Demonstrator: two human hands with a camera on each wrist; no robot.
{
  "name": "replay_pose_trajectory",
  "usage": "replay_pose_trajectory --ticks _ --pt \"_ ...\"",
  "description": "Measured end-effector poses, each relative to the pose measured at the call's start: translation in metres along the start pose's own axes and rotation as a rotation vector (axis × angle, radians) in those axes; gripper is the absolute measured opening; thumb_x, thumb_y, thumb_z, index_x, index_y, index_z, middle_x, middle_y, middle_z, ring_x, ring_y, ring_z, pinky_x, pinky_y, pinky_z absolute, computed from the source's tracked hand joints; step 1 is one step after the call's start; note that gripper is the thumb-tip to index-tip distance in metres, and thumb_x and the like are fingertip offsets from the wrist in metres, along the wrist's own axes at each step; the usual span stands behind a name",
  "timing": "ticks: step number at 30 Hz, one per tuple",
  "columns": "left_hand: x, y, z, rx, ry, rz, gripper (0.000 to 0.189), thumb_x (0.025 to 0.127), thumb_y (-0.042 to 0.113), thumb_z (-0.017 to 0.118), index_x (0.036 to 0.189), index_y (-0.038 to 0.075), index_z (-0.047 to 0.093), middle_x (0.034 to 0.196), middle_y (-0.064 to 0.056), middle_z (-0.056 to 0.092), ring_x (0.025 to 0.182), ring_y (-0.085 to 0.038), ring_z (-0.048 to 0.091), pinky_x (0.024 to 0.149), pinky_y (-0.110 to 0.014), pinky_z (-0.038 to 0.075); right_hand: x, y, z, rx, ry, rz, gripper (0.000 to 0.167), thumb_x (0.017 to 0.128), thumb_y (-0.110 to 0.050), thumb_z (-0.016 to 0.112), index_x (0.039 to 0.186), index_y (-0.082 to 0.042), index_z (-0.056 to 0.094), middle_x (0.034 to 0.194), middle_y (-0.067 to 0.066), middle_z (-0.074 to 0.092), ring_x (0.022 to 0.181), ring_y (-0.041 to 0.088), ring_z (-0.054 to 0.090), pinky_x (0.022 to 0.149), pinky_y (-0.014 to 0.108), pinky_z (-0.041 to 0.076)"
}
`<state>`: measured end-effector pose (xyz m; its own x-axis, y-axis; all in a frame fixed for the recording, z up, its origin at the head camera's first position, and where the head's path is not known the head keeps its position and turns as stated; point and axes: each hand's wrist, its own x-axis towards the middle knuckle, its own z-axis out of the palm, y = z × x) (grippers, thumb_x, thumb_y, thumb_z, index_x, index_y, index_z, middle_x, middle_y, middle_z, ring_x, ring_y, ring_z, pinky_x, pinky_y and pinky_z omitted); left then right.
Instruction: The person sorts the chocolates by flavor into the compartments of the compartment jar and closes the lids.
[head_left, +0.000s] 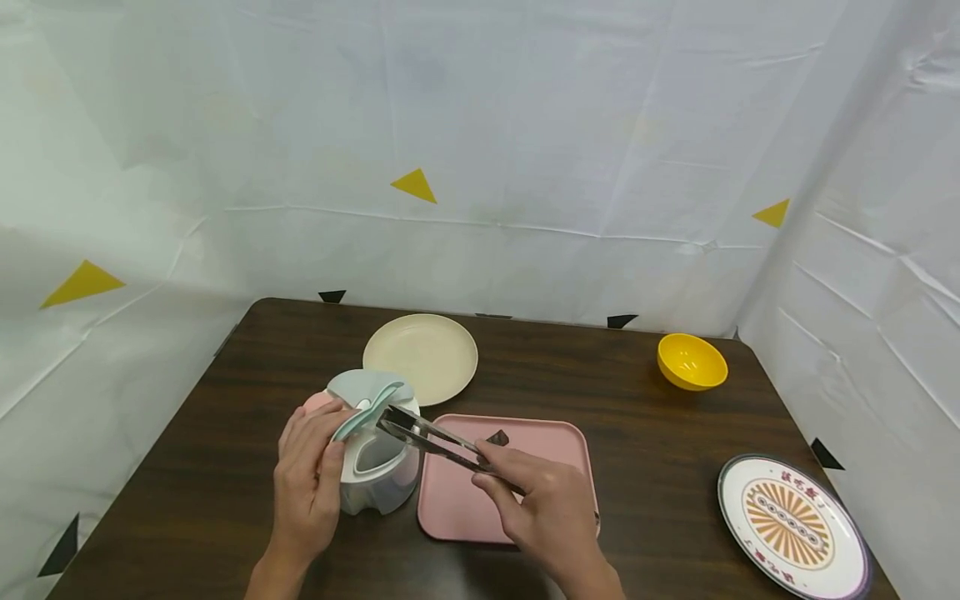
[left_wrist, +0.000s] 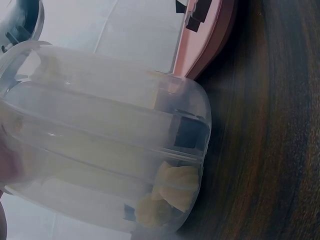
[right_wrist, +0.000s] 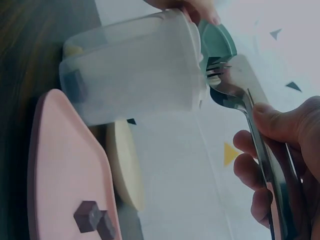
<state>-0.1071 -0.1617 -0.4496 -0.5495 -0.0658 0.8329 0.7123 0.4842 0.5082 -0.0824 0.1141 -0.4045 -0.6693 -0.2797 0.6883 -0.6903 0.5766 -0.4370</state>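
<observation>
A translucent divided food container [right_wrist: 140, 70] stands upright left of the pink tray [head_left: 502, 500]. Its light green lid flap [head_left: 367, 408] is raised, with an opening beside it. My left hand [head_left: 307, 479] grips the container at its left side, fingers against the raised flap. In my right hand [head_left: 540, 500] I hold metal tongs [right_wrist: 260, 150] with a fork side and a spoon side. Their tips are right at the opening, and I cannot tell whether they hold anything. Pale yellow lumps [left_wrist: 175, 185] and a dark block [left_wrist: 191, 132] show through the container's walls.
Dark purple cubes [right_wrist: 87, 216] lie on the tray. Behind the container is a cream plate [head_left: 423, 354]. A yellow bowl [head_left: 692, 362] stands at the far right, and a patterned white plate [head_left: 787, 525] lies near the right edge. White sheeting [head_left: 525, 125] surrounds the table.
</observation>
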Motion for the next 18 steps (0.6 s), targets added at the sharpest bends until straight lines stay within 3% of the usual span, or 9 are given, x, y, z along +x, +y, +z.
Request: replay_pose_trajectory --ticks 5,12,18 --pt "0.0002 0.0000 0.0001 -0.001 0.001 0.004 0.026 0.097 0.009 0.051 0.115 0.000 0.068 0.110 -0.016 0.068 0.116 -0.034 0.056 0.111 -0.051 0.020 0.0024 -0.0026 0.0030 -0.026 -0.015 -0.007 0.037 0.080 -0.020 0.081 0.116 -0.017 0.074 0.105 -0.008 0.073 0.091 0.006 0.070 0.071 0.028 0.055" --pt "0.0005 0.0005 0.0004 -0.002 0.007 0.009 0.026 0.097 0.009 0.051 0.115 0.000 0.068 0.110 -0.016 0.068 0.116 -0.035 0.056 0.111 -0.052 0.020 0.0036 -0.0020 0.0035 -0.018 -0.031 -0.019 0.037 0.081 -0.022 0.080 0.117 -0.014 0.073 0.097 -0.006 0.074 0.075 0.004 0.069 0.058 0.018 0.049" --pt "0.0015 0.0005 0.0006 -0.009 0.009 0.017 0.026 0.096 0.008 0.051 0.114 -0.001 0.068 0.109 -0.016 0.068 0.115 -0.035 0.056 0.111 -0.051 0.020 0.0034 -0.0006 0.0012 0.001 -0.058 -0.013 0.040 0.080 -0.020 0.081 0.118 -0.013 0.072 0.096 -0.006 0.073 0.075 0.003 0.069 0.062 0.017 0.052"
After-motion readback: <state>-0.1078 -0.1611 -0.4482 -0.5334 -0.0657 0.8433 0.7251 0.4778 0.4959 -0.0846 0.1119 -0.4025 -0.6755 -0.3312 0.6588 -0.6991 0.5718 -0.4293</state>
